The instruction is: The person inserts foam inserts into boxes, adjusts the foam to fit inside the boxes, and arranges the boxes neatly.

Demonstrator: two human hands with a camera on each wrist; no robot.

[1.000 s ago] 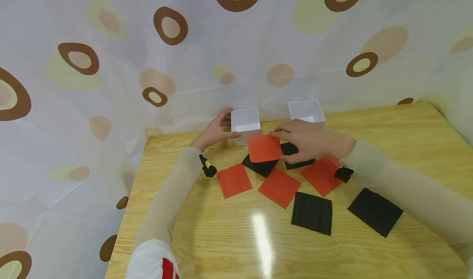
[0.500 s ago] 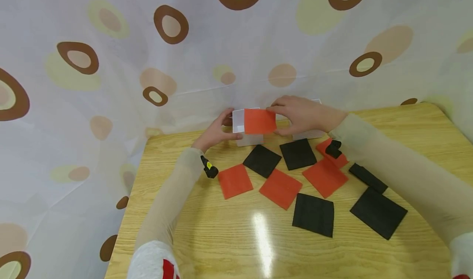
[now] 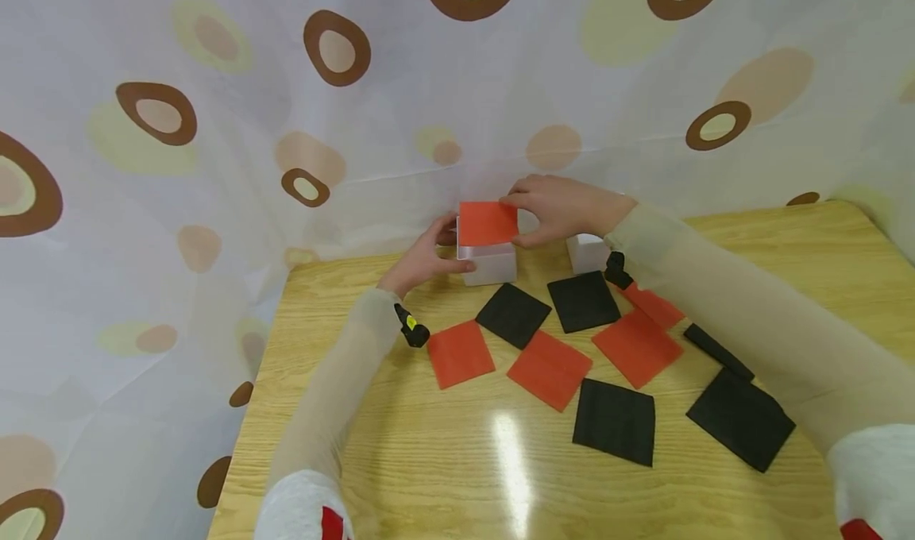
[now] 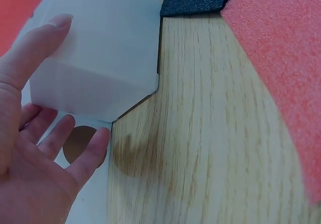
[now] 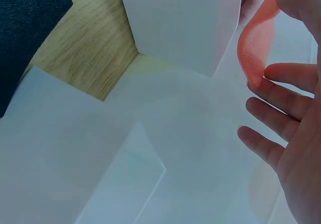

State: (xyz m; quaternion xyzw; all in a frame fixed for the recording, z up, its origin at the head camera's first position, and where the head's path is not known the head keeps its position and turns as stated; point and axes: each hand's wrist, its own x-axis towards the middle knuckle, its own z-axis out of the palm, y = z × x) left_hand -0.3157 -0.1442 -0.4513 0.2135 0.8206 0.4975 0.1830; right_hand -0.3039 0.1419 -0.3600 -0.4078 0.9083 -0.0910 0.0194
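With right hand [image 3: 561, 206], pinching red foam square [image 3: 486, 224] by its edge above left white box [image 3: 493, 270]. With left hand [image 3: 422, 260], holding that box, with room beside it on wooden table [image 3: 422, 453].

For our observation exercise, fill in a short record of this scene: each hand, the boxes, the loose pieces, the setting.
Left hand: the person's left hand holds a white open-topped box, thumb on its front wall
Right hand: the right hand pinches a thin red foam square at the box's opening; box contents hidden
Second box: another white box, partly hidden by the right arm
Loose red pieces: four flat red foam pieces visible
Loose black pieces: five flat black foam pieces visible
Surface: light wood-grain table
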